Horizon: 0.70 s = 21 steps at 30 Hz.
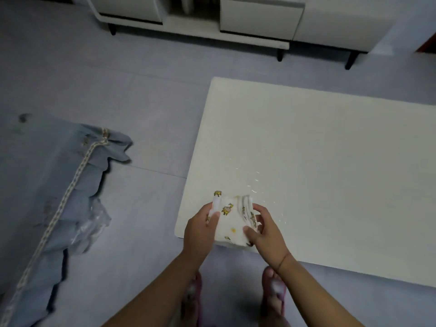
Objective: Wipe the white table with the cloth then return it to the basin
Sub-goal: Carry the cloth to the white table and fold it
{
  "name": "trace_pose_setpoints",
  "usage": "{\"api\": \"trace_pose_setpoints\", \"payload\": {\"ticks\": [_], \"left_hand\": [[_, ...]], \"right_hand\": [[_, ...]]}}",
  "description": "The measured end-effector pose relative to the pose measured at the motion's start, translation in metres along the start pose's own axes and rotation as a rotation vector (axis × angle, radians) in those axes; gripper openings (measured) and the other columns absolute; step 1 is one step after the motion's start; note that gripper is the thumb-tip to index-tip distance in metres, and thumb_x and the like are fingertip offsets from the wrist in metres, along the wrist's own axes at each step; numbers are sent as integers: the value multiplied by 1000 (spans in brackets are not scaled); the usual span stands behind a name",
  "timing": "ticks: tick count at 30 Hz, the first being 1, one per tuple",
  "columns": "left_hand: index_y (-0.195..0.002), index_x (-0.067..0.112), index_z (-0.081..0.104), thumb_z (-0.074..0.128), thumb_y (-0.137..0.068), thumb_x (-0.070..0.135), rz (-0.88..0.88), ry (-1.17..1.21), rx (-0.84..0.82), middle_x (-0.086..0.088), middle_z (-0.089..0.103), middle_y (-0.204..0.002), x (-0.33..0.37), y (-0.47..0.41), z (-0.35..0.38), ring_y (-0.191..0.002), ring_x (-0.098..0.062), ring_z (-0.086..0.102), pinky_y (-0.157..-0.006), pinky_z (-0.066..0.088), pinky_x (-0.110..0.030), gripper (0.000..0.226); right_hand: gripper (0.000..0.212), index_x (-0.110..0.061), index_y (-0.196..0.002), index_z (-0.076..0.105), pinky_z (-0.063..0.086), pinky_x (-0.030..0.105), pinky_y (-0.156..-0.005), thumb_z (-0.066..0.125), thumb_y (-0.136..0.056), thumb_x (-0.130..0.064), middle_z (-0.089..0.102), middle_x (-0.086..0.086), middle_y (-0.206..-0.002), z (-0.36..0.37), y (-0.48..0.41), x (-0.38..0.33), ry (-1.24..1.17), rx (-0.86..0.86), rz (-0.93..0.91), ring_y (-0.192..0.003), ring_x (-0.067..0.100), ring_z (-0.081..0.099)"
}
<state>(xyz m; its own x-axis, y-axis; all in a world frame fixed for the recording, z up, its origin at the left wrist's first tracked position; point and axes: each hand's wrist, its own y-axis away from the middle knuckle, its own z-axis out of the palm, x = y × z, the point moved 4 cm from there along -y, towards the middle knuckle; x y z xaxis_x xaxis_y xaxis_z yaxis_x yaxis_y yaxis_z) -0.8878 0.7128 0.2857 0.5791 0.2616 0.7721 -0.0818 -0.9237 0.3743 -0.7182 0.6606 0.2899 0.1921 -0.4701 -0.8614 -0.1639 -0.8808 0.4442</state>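
A folded white cloth (232, 219) with small yellow giraffe prints is held over the near left corner of the low white table (330, 161). My left hand (200, 228) grips its left side, thumb on top. My right hand (264, 228) pinches its right folded edge. Several water droplets (256, 182) lie on the tabletop just beyond the cloth. No basin is in view.
A blue ruffled fabric cover with a lace strip (54, 197) lies at the left, with a crumpled clear plastic bag (94, 223) beside it. A white cabinet on black legs (212, 22) stands at the back. Grey floor surrounds the table; my feet in pink slippers (273, 291) are below.
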Motion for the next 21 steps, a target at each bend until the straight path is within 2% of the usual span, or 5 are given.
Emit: {"api": "trace_pose_setpoints", "payload": {"ticks": [9,13,16,18,21], "left_hand": [[-134,11,53,47,-100,27,62,-170,-39,-9,67,-120,-97,-65,26,-111,-24,61,-83,44,-23,39],[-136,14,51,49,-99,26,45,-250,-56,-9,67,-118,-136,-79,50,-105,-25,63,-87,51,-37,39],[-131,10,55,60,-92,21,186,-453,55,-13,61,-123,-152,-83,50,-112,-32,56,-95,43,-43,40],[-136,6,50,60,-93,23,263,-536,138,-18,50,-139,-159,-88,43,-129,-36,45,-108,31,-50,47],[-149,8,28,34,-100,38,279,-558,74,-13,22,-157,-176,-105,35,-146,-28,18,-119,9,-46,58]], "right_hand": [[56,-26,-126,47,45,8,-69,58,-82,8,57,-15,-104,70,-46,80,-10,164,97,-83,-1,56],[57,-22,-130,45,48,27,-90,56,-82,6,57,-3,-116,89,-64,122,56,199,165,-101,15,56],[61,-16,-134,45,40,36,-96,60,-77,-2,49,9,-126,98,-69,139,433,352,196,-114,27,49],[62,-12,-134,45,35,45,-104,64,-74,-9,44,17,-135,110,-71,137,641,496,77,-124,34,43],[56,-15,-144,32,8,47,-117,39,-92,-36,25,16,-154,145,-84,135,854,432,-30,-143,31,18]]}}
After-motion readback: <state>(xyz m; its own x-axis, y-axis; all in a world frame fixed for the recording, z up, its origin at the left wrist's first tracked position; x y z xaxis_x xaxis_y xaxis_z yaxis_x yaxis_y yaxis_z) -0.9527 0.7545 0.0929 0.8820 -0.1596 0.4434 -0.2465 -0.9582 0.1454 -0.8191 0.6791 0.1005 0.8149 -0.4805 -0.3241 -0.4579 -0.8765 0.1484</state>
